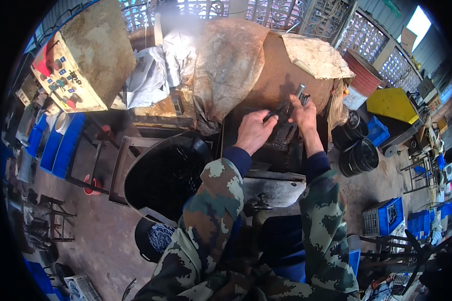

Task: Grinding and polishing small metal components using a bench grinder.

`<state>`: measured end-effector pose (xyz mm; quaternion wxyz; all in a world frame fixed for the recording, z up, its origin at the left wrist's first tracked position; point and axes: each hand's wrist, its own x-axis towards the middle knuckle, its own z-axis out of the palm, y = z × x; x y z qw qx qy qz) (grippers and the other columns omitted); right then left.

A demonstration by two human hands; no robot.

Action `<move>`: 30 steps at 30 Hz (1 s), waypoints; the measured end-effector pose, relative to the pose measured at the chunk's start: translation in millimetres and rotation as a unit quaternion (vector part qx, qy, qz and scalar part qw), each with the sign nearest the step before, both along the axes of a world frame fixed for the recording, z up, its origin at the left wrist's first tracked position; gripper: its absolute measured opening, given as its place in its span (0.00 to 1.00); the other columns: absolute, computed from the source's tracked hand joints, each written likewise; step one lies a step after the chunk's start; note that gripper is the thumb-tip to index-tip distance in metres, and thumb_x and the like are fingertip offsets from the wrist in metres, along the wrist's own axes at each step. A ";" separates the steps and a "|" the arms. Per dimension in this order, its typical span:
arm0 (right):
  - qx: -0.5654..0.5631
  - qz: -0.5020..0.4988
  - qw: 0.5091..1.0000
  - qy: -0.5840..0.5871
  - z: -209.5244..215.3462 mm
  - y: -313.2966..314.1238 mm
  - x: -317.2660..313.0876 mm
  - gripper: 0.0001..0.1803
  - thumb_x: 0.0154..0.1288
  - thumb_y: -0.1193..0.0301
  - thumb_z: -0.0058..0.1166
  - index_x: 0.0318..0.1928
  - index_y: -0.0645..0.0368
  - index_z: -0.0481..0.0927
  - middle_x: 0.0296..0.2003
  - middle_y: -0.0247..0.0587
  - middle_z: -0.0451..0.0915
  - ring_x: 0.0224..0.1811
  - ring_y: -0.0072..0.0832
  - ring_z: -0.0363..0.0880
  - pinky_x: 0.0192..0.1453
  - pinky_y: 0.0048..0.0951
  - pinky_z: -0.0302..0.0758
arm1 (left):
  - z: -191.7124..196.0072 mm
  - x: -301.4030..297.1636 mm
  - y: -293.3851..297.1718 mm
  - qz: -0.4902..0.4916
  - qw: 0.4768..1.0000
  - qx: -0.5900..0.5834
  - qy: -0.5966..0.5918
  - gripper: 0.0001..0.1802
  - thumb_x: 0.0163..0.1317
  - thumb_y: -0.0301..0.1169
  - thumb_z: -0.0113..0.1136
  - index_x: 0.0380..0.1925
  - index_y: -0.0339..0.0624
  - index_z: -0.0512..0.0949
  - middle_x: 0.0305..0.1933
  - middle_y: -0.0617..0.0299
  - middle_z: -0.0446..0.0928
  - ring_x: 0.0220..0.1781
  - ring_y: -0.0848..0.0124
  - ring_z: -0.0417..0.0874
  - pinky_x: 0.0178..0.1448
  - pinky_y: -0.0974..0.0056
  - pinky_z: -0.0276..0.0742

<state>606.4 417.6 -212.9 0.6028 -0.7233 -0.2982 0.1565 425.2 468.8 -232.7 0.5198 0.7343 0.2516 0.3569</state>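
Dark metal pliers (278,110) are gripped in the left hand (253,131), while a small grey metal piece (300,92) is pinched by the right hand (303,114), right over the grimy machine bed (281,140). A black tub (163,173) is parked just left.

- Both forearms came up from the lower edge, sleeved in camouflage cloth with dark blue cuffs showing at the wrists.
- The left hand (253,131) was stretched forward, back of the hand up, fingers curled closed around something slim and dark.
- The right hand (303,113) reached a little farther ahead, wrist straight, fingers bent in a pinch.
- The two hands lay near each other, not touching.
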 end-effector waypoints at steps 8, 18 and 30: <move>-0.028 0.214 0.974 0.074 -0.4 -122.4 -50.6 0.11 0.63 0.70 0.69 0.45 0.58 0.85 0.33 0.29 0.83 0.26 0.14 0.76 0.22 0.18 0.72 | -13.7 -4.4 16.2 -0.004 0.998 -0.020 -0.054 0.11 0.69 0.33 0.62 0.37 0.35 0.85 0.27 0.70 0.79 0.30 0.84 0.73 0.34 0.71 0.71; -0.136 0.326 0.897 -0.266 -43.3 -201.1 -86.0 0.20 0.51 0.80 0.65 0.47 0.59 0.81 0.54 0.39 0.81 0.54 0.43 0.82 0.56 0.37 0.80 | -46.1 18.9 12.9 0.012 0.969 0.177 0.172 0.15 0.66 0.41 0.60 0.37 0.40 0.85 0.35 0.50 0.84 0.38 0.53 0.85 0.43 0.53 0.77; -0.200 0.245 0.942 0.112 -13.8 -175.6 -74.8 0.09 0.65 0.76 0.55 0.45 0.60 0.81 0.42 0.38 0.85 0.33 0.26 0.82 0.33 0.29 0.79 | -102.3 12.3 40.5 -0.126 0.948 0.146 0.253 0.13 0.64 0.36 0.60 0.40 0.37 0.83 0.32 0.42 0.80 0.38 0.46 0.82 0.43 0.51 0.76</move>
